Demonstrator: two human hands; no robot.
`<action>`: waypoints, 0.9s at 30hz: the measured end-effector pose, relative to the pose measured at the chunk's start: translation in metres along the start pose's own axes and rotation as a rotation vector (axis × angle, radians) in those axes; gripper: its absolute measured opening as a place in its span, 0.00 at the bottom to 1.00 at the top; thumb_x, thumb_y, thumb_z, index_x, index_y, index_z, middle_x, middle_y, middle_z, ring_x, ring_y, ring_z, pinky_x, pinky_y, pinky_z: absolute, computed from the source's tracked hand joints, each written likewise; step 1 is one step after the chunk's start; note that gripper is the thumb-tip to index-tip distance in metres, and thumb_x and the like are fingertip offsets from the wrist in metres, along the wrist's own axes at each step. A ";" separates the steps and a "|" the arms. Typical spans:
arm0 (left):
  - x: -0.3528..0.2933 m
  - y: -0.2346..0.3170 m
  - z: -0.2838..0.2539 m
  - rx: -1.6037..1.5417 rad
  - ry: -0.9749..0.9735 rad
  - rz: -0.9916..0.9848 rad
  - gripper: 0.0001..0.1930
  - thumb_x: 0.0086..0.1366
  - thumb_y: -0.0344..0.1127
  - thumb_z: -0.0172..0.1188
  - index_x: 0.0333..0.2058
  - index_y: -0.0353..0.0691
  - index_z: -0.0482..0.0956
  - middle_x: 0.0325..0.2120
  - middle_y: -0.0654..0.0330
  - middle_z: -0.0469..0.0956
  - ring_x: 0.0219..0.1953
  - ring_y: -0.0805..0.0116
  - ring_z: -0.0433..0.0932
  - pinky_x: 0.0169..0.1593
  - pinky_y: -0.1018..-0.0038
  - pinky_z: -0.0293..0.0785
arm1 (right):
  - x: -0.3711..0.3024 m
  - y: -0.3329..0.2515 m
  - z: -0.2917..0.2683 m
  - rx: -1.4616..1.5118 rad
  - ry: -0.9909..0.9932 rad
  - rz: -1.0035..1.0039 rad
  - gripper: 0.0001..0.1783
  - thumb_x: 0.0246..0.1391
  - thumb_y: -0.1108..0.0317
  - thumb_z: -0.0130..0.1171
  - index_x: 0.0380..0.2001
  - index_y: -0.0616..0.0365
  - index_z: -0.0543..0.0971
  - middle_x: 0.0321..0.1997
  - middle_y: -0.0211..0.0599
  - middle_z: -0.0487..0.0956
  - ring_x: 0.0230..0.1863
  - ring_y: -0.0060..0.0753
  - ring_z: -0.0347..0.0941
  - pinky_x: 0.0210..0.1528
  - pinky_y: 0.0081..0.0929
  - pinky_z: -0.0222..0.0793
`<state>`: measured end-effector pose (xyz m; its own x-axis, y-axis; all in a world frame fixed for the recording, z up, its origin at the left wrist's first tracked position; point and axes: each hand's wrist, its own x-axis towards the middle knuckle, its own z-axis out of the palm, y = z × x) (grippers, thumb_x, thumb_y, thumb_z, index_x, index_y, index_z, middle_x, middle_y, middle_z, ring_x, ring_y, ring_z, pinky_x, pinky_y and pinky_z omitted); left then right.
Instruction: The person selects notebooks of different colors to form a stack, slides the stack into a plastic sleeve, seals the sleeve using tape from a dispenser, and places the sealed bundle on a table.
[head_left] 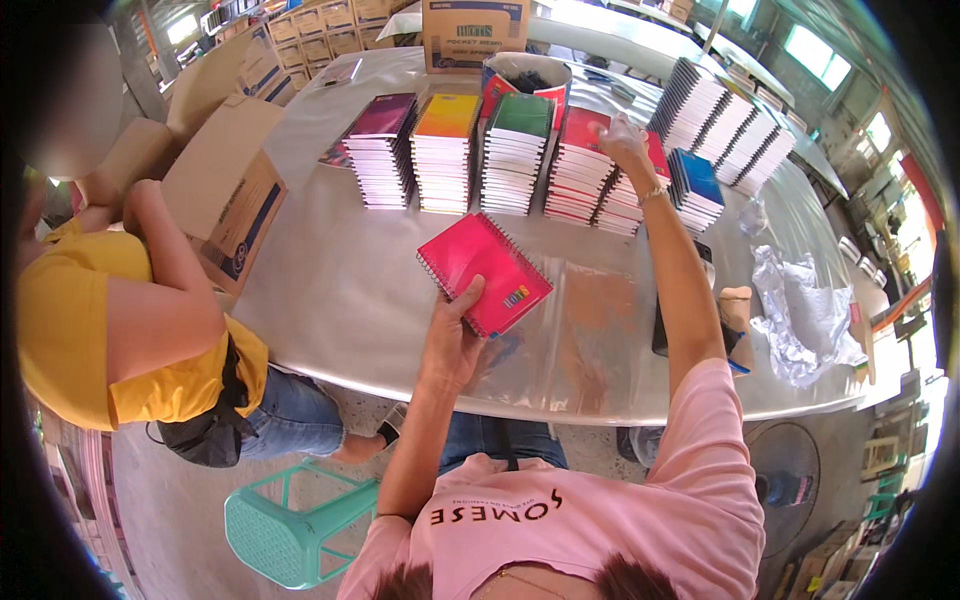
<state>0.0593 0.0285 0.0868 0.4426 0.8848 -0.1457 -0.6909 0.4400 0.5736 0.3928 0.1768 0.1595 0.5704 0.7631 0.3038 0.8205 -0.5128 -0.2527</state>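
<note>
Over the near side of the table, my left hand [455, 335] grips a pink spiral notebook [488, 275], its thumb on the cover. My right arm stretches far forward, and my right hand [625, 142] is at the top of the red notebook stack [580, 165] and the neighbouring pinkish-red stack [625, 200]. Its fingers are blurred, so whether they touch or hold a notebook cannot be made out. Leftward stand stacks of green [517, 150], yellow [446, 150] and purple [382, 150] notebooks. A lower blue stack [695, 190] lies right of my right wrist.
Tall rows of spiral notebooks [715, 120] fill the back right. Crumpled plastic wrapping [800, 315] and a dark flat object lie at the right. An open carton [225, 195] and a person in yellow [120, 310] are at the left. A green stool [290, 525] stands below.
</note>
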 end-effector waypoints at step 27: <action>-0.012 0.029 0.012 0.029 -0.038 0.107 0.32 0.62 0.50 0.62 0.57 0.38 0.64 0.51 0.56 0.72 0.52 0.66 0.74 0.56 0.67 0.71 | -0.123 -0.072 -0.032 0.852 -0.362 -0.468 0.37 0.51 0.63 0.66 0.63 0.48 0.64 0.53 0.44 0.71 0.56 0.40 0.66 0.57 0.39 0.61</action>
<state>0.0413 0.0289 0.1145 0.3891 0.9197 -0.0522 -0.7185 0.3385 0.6076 0.2646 0.1071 0.1695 0.0401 0.9592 0.2799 0.5786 0.2061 -0.7892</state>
